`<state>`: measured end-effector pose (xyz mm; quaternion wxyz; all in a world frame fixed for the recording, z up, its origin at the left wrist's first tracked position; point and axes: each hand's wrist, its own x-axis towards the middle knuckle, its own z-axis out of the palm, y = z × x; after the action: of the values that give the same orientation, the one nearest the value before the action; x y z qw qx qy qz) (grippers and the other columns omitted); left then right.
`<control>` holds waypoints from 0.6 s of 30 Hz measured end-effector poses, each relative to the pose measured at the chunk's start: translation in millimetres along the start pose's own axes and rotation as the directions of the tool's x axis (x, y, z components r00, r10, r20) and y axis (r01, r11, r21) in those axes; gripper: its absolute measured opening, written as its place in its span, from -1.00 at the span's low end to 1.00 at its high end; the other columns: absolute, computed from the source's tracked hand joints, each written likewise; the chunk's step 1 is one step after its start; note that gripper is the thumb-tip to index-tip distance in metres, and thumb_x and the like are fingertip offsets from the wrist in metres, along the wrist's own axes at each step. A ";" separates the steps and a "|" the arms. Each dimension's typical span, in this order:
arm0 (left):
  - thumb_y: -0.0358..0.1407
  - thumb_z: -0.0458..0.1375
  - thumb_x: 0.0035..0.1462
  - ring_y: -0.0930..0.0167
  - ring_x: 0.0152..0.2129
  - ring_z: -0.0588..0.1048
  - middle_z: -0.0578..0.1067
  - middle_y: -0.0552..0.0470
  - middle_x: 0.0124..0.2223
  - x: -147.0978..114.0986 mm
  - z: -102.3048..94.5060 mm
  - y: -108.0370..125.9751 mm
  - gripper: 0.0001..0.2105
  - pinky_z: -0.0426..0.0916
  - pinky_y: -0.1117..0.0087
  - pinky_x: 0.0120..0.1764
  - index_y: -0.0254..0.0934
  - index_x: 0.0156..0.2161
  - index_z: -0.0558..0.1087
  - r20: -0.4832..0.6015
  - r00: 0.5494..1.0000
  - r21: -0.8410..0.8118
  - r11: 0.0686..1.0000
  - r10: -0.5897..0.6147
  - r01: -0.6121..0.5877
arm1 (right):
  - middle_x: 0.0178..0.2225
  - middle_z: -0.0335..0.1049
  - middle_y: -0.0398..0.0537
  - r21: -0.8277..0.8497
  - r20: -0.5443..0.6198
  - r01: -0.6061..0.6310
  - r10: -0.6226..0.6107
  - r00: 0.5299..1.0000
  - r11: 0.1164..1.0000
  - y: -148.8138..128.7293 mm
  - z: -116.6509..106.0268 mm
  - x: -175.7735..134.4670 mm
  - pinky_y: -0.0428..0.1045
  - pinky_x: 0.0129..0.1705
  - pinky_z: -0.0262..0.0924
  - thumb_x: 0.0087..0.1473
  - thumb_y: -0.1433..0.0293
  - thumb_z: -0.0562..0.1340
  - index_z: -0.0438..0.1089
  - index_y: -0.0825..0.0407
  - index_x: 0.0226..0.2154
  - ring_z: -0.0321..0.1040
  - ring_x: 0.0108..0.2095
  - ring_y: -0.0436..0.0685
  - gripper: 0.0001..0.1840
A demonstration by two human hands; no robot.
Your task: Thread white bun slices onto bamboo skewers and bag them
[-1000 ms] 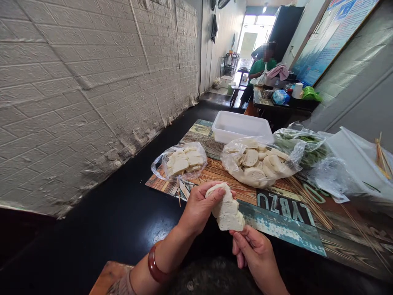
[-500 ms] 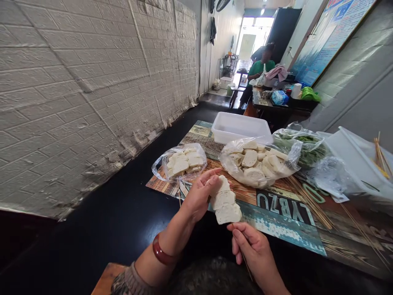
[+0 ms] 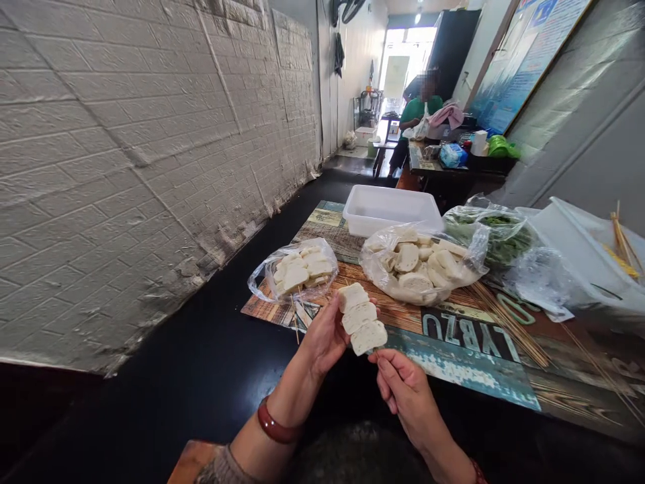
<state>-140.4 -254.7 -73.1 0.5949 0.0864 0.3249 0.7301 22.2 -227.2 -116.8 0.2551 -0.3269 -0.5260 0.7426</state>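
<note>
White slices [image 3: 363, 321] shifted slightly up-left; left hand [image 3: 330, 333] cradles them from behind, right hand [image 3: 403, 380] pinches stick [image 3: 375, 350]. Probably light, soft, tearable: grip stick.

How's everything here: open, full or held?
White slices: in a row, held
Left hand: cupped behind them
Right hand: pinching just below them
White tub: uncovered
Small bag: open, slices inside
Big bag: open, heaped with slices
Leaf bag: holding greens
Loose sticks: on the mat

Past the left hand [image 3: 325, 336], two bags of pale slices [image 3: 293, 274] and a white tub [image 3: 390, 218] sat on the table [image 3: 453, 370].
</note>
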 end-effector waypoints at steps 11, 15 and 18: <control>-0.08 0.34 -0.02 0.21 -0.29 0.59 0.61 -0.20 -0.20 -4.7 2.8 -13.9 -0.51 0.47 0.27 -0.23 -0.40 -0.07 0.47 0.047 0.997 0.028 0.997 0.069 -0.070 | -0.72 0.16 -0.33 0.037 -0.025 -0.029 0.030 0.999 0.999 4.4 -2.0 0.4 -0.23 -0.72 -0.20 0.03 0.00 0.32 0.42 0.08 -0.31 -0.08 -0.73 -0.14 -0.54; -0.25 0.43 -0.15 0.23 -0.33 0.59 0.61 -0.21 -0.23 -7.4 1.5 -19.9 -0.57 0.46 0.32 -0.27 -0.43 -0.16 0.51 0.016 0.994 0.061 0.993 0.104 -0.105 | -0.71 0.20 -0.30 -0.019 -0.001 -0.029 0.029 1.000 0.999 7.8 -0.5 0.1 -0.22 -0.72 -0.16 -0.01 -0.05 0.32 0.43 0.09 -0.30 -0.04 -0.75 -0.14 -0.47; -0.25 0.43 -0.16 0.23 -0.35 0.59 0.61 -0.20 -0.25 -7.8 -1.6 -16.4 -0.57 0.45 0.30 -0.28 -0.42 -0.16 0.50 -0.021 0.988 0.068 0.986 0.153 -0.151 | -0.72 0.24 -0.28 -0.107 0.026 -0.044 0.047 0.999 0.993 12.1 -2.0 -1.2 -0.19 -0.73 -0.12 -0.04 -0.09 0.31 0.44 0.10 -0.28 0.00 -0.77 -0.13 -0.43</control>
<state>-125.8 -261.2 -81.8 0.5300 0.1211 0.3489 0.7633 24.1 -230.7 -128.5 0.2128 -0.3414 -0.5609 0.7235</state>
